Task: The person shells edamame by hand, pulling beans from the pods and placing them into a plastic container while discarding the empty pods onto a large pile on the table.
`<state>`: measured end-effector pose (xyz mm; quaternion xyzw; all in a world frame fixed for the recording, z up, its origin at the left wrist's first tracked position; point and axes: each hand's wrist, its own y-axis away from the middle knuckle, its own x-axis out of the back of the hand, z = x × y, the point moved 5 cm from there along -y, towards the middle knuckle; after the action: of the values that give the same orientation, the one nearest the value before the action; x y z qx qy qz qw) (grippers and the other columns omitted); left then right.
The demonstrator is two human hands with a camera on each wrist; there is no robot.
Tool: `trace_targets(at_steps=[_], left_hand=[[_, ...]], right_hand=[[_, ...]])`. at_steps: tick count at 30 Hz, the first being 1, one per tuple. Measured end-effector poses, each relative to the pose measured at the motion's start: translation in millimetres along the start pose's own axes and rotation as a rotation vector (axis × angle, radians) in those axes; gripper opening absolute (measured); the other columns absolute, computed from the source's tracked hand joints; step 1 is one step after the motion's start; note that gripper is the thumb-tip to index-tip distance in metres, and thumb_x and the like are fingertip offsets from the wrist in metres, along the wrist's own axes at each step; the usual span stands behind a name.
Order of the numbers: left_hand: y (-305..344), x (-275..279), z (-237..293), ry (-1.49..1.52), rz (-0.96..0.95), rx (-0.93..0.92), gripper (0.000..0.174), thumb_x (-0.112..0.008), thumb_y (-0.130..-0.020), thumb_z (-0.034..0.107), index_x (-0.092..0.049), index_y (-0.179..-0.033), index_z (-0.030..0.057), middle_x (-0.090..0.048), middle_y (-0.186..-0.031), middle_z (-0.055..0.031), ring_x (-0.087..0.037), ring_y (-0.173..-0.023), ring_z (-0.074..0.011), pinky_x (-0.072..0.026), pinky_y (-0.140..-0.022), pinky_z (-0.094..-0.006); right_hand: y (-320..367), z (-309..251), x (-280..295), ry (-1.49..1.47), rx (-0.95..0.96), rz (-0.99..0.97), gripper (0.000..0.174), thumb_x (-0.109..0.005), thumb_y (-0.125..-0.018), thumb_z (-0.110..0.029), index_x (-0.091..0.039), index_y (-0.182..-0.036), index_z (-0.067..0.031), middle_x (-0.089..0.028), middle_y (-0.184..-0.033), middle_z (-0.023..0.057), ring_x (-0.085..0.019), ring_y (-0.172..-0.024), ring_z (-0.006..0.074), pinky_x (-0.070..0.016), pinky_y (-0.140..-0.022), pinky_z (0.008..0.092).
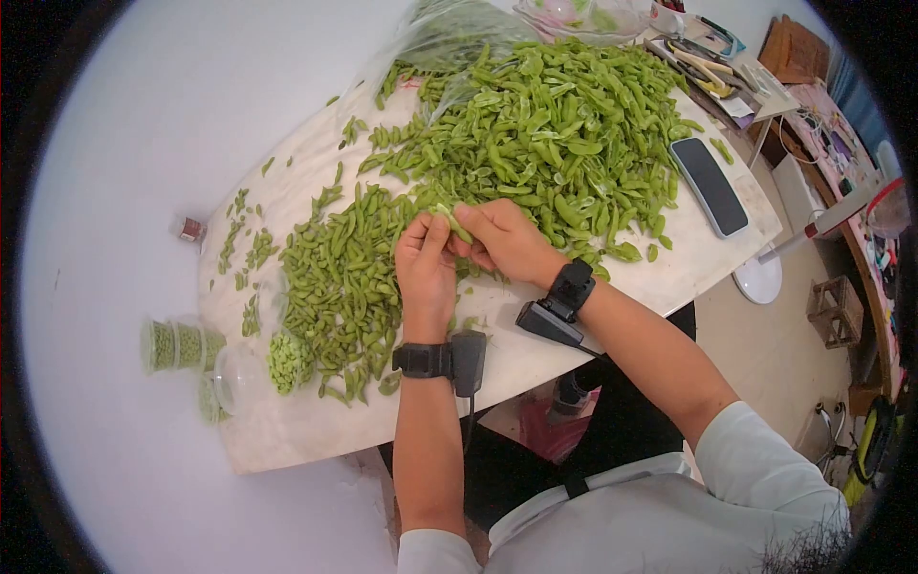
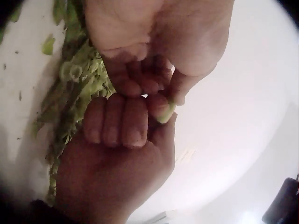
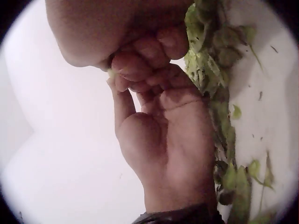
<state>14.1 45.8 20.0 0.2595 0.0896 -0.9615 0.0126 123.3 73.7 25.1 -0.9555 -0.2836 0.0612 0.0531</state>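
Both bare hands meet over the table between two heaps of pods. The left hand and the right hand pinch one green soybean pod between thumbs and fingertips. In the left wrist view a bit of the pod shows between the fingers; most of it is hidden by them. Just a pale tip of the pod sticks out in the right wrist view. Beside the left hand lies a heap of plump pods. A larger, brighter heap of pods spreads beyond the right hand.
Shelled beans sit at the table's left, beside a clear plastic tub. Several bean-filled tubs stand at the far left. A phone lies on the right, a clear plastic bag at the back.
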Motion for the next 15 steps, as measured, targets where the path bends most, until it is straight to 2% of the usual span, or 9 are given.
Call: trace_targets(at_steps=[6, 9, 12, 15], left_hand=[[0.5, -2.0, 0.5, 0.005, 0.020, 0.030, 0.013, -0.052, -0.093, 0.019, -0.053, -0.089, 0.0063, -0.054, -0.072, 0.0001, -0.050, -0.063, -0.0090, -0.0420, -0.059, -0.0222], [1.6, -7.9, 5.1, -0.017, 0.132, -0.017, 0.014, -0.052, -0.094, 0.021, -0.052, -0.092, 0.0063, -0.052, -0.070, 0.0010, -0.048, -0.060, -0.0068, -0.0409, -0.056, -0.0203], [0.8, -0.4, 3.2, -0.035, 0.075, -0.022, 0.015, -0.050, -0.095, 0.021, -0.051, -0.096, 0.0062, -0.051, -0.068, 0.0019, -0.046, -0.056, -0.0052, -0.0390, -0.051, -0.0189], [-1.4, 1.4, 2.5, -0.036, 0.102, -0.012, 0.013, -0.050, -0.094, 0.019, -0.050, -0.098, 0.0061, -0.050, -0.067, 0.0024, -0.045, -0.054, -0.0056, -0.0381, -0.049, -0.0193]], right_hand=[[-3.0, 3.5, 1.3, 0.022, 0.016, -0.003, 0.048, -0.043, -0.096, -0.034, -0.056, -0.063, -0.0025, -0.046, -0.047, 0.0005, -0.041, -0.043, 0.0085, -0.0328, -0.042, 0.0263], [-4.6, -2.0, -1.7, 0.116, 0.127, -0.052, 0.046, -0.044, -0.095, -0.033, -0.057, -0.065, -0.0011, -0.050, -0.050, 0.0018, -0.044, -0.046, 0.0093, -0.0354, -0.044, 0.0270], [-2.8, -7.1, -6.4, 0.101, 0.136, -0.078, 0.045, -0.045, -0.095, -0.033, -0.058, -0.067, 0.0001, -0.053, -0.053, 0.0038, -0.047, -0.049, 0.0115, -0.0380, -0.047, 0.0283], [-2.4, -6.9, -5.0, 0.159, 0.104, -0.051, 0.046, -0.045, -0.094, -0.034, -0.060, -0.069, 0.0010, -0.054, -0.053, 0.0059, -0.048, -0.048, 0.0137, -0.0392, -0.048, 0.0292]])
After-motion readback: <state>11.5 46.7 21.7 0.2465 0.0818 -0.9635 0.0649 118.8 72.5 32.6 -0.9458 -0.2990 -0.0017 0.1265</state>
